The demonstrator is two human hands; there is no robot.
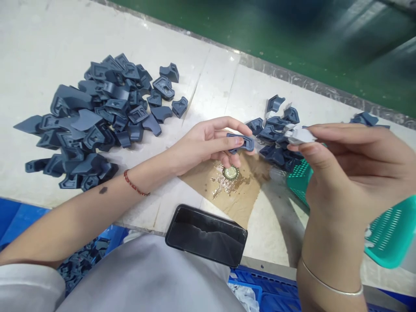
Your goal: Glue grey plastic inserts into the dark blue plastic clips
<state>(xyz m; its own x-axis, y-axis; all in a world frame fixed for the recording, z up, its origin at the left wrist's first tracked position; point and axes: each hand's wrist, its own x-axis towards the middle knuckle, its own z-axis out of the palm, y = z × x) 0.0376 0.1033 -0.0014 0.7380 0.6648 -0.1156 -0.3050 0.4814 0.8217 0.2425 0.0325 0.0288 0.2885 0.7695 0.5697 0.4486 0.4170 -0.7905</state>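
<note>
My left hand [216,143] holds a blue-grey plastic part [245,143] between thumb and fingers, above a brown sheet [247,203]. A small round dish [231,172] with a pale yellow middle sits on that sheet, amid glittery wet splatter. To the right, my right hand [344,160] pinches a white piece [300,135] between thumb and forefinger. Behind and below the white piece lies a smaller pile of blue-grey parts [276,134]. A large pile of similar parts [107,104] covers the left side of the table.
A black phone [206,236] lies at the table's [29,34] near edge. A green perforated basket [390,234] stands at the right, partly behind my right hand. More parts [365,118] lie at the far right. Blue crates [276,286] are below the near edge.
</note>
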